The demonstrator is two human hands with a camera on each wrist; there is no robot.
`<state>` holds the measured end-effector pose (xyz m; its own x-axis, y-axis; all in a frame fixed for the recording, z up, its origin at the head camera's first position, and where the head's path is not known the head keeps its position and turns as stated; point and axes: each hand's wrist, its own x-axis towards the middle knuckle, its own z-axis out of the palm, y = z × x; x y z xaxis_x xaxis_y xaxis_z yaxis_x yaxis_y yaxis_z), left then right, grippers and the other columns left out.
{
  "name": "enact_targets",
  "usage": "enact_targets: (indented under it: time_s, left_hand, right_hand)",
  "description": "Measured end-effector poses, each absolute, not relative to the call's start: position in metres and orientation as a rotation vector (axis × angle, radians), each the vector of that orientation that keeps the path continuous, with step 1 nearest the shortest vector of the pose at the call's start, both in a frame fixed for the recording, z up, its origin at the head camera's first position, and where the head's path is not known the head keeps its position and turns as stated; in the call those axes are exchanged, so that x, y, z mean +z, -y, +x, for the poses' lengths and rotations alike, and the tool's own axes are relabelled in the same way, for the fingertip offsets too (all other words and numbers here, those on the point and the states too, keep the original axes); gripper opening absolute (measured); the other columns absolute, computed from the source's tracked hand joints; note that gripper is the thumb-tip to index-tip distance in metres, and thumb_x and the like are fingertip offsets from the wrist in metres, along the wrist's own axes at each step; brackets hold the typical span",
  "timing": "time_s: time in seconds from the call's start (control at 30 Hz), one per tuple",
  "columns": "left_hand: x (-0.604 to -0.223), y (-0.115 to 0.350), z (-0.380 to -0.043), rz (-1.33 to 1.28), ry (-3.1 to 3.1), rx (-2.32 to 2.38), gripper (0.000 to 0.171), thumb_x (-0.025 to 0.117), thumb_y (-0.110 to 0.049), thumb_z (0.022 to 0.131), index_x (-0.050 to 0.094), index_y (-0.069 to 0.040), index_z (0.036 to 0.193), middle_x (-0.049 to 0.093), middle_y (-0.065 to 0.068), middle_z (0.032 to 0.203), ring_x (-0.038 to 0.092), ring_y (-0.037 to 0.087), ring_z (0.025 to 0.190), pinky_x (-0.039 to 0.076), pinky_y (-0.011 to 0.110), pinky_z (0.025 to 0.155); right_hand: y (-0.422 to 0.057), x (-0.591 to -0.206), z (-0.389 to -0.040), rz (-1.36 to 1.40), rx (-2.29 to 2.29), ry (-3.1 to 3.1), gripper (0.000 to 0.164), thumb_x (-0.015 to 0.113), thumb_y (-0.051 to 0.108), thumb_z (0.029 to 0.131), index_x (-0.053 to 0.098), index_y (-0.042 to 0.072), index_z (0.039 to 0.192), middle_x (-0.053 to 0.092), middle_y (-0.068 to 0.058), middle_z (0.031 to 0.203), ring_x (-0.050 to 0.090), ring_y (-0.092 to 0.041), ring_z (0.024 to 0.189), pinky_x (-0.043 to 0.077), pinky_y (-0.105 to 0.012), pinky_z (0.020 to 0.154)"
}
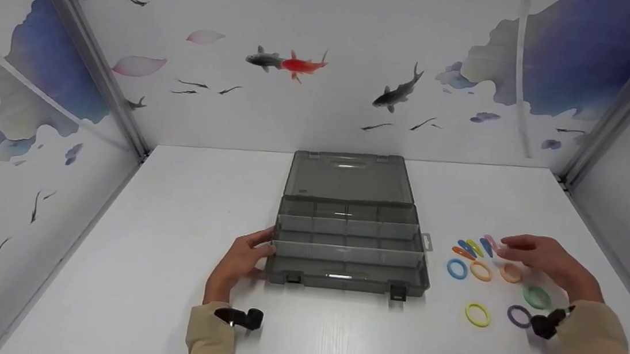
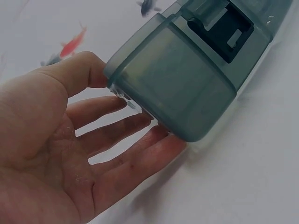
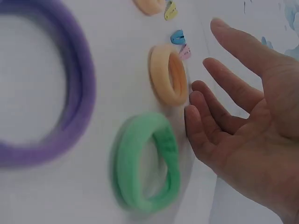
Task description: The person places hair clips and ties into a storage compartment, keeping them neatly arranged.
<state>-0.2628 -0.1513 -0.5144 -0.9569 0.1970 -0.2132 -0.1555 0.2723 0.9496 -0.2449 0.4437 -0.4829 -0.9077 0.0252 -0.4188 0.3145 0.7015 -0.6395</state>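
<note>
A grey translucent compartment box (image 1: 348, 253) lies with its lid (image 1: 349, 177) laid back, its divided compartments showing nothing inside. My left hand (image 1: 240, 259) holds the box's left side. In the left wrist view, the thumb (image 2: 86, 70) is at one edge of the box's end and the fingers (image 2: 126, 172) are against the opposite side. My right hand (image 1: 549, 260) hovers at the right with loosely bent fingers and nothing in them. Its fingertips are right by a pink hair clip (image 1: 491, 242), above a peach hair tie (image 1: 511, 273). The green hair tie (image 3: 128, 163) lies nearer the wrist.
Left of the pink clip lie several snap clips, among them an orange one (image 1: 463, 252) and a yellow one (image 1: 474, 248). Blue (image 1: 449, 268), orange (image 1: 473, 268), yellow (image 1: 468, 316) and purple (image 1: 511, 318) hair ties lie around. Printed panels (image 1: 337, 121) enclose the white table (image 1: 203, 201).
</note>
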Motion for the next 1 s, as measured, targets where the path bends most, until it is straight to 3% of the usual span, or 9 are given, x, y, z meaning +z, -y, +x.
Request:
enact_targets:
  time_s: [0.2, 0.43, 0.7, 0.87, 1.0]
  left_hand:
    - [-0.515, 0.152, -0.261, 0.038, -2.26, 1.735, 0.055, 0.058, -0.017, 0.098, 0.046, -0.019, 0.152, 0.044, 0.013, 0.156, 0.052, 0.035, 0.134, 0.061, 0.041, 0.078]
    - [-0.514, 0.15, -0.262, 0.007, -2.243, 1.747, 0.054, 0.06, -0.019, 0.098, 0.048, -0.021, 0.151, 0.046, 0.009, 0.156, 0.054, 0.032, 0.133, 0.061, 0.04, 0.078]
    - [-0.516, 0.15, -0.262, 0.061, -2.248, 1.727, 0.057, 0.06, -0.024, 0.099, 0.044, -0.018, 0.153, 0.044, 0.011, 0.157, 0.051, 0.034, 0.136, 0.061, 0.044, 0.085]
    - [-0.516, 0.152, -0.262, 0.091, -2.224, 1.731, 0.061, 0.063, -0.026, 0.098, 0.041, -0.015, 0.154, 0.041, 0.012, 0.159, 0.048, 0.037, 0.14, 0.058, 0.049, 0.092]
    - [-0.517, 0.153, -0.264, 0.084, -2.233, 1.749, 0.06, 0.065, -0.023, 0.097, 0.044, -0.016, 0.153, 0.044, 0.011, 0.157, 0.049, 0.037, 0.138, 0.06, 0.047, 0.087]
  right_hand:
    - [-0.452, -0.482, -0.238, 0.111, -0.885, -2.607, 0.089, 0.067, 0.059, 0.089, 0.04, 0.0, 0.15, 0.029, -0.038, 0.153, 0.031, -0.059, 0.135, 0.033, -0.073, 0.107]
    - [-0.458, -0.489, -0.23, 0.03, -0.798, -2.659, 0.084, 0.076, 0.052, 0.083, 0.047, 0.006, 0.147, 0.023, -0.041, 0.152, 0.027, -0.06, 0.133, 0.032, -0.077, 0.104]
    - [-0.458, -0.497, -0.225, -0.099, -0.853, -2.731, 0.055, 0.08, 0.026, 0.083, 0.062, 0.002, 0.129, 0.028, -0.038, 0.147, 0.027, -0.061, 0.131, 0.026, -0.079, 0.105]
    - [-0.456, -0.496, -0.227, -0.114, -0.827, -2.767, 0.048, 0.079, 0.028, 0.085, 0.067, 0.002, 0.124, 0.032, -0.037, 0.145, 0.027, -0.061, 0.131, 0.027, -0.079, 0.105]
    - [-0.454, -0.492, -0.231, -0.081, -0.809, -2.756, 0.051, 0.079, 0.031, 0.086, 0.066, 0.0, 0.123, 0.034, -0.036, 0.144, 0.033, -0.059, 0.127, 0.034, -0.076, 0.104]
